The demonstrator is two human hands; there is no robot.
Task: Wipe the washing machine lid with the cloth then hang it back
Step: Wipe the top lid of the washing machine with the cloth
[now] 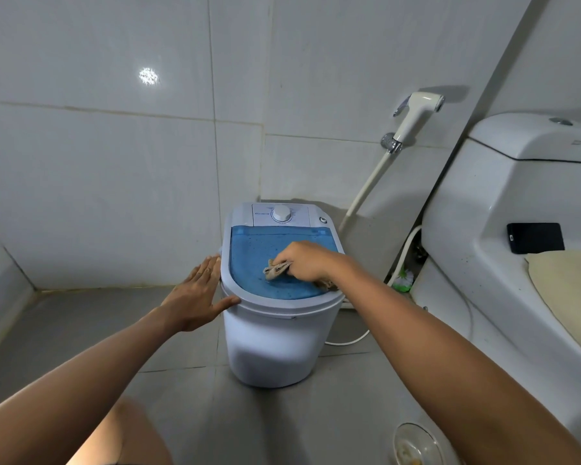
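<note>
A small white washing machine [269,344] stands on the grey floor against the tiled wall. Its translucent blue lid [252,253] is closed, with a white control panel and dial [281,214] behind it. My right hand [304,261] presses a crumpled beige cloth [275,270] onto the middle of the lid; a further bit of cloth shows under my wrist near the lid's right rim. My left hand [198,295] lies flat with fingers spread against the machine's left rim, thumb on the front edge.
A white toilet [503,229] with a cream seat cover fills the right side, a black object [535,237] resting on it. A bidet sprayer [413,120] hangs on the wall with its hose running down. A floor drain [413,444] lies bottom right. My knee shows bottom left.
</note>
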